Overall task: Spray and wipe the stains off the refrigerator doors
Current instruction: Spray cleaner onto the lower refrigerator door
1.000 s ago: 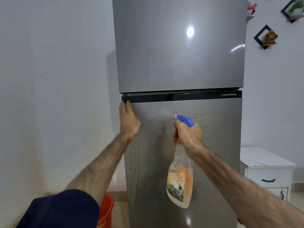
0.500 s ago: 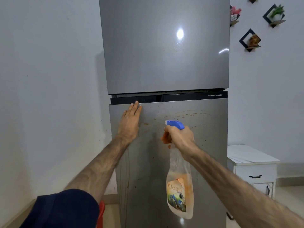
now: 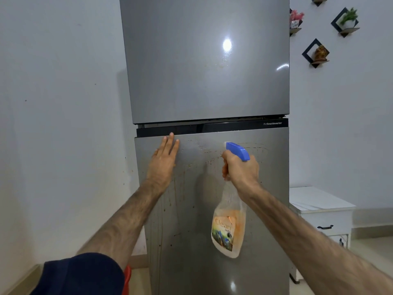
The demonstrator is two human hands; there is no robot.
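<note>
left hand (image 3: 162, 161) shifted right on the lower door (image 3: 265, 209), seemingly flat.

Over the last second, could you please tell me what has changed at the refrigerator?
The left hand slid rightward along the top of the lower door, from its left corner onto the panel, fingers flat against it. A wet patch has appeared ahead of the nozzle. The right hand still grips the spray bottle, aimed at the stained upper part. The brown streaks remain unwiped.
</note>
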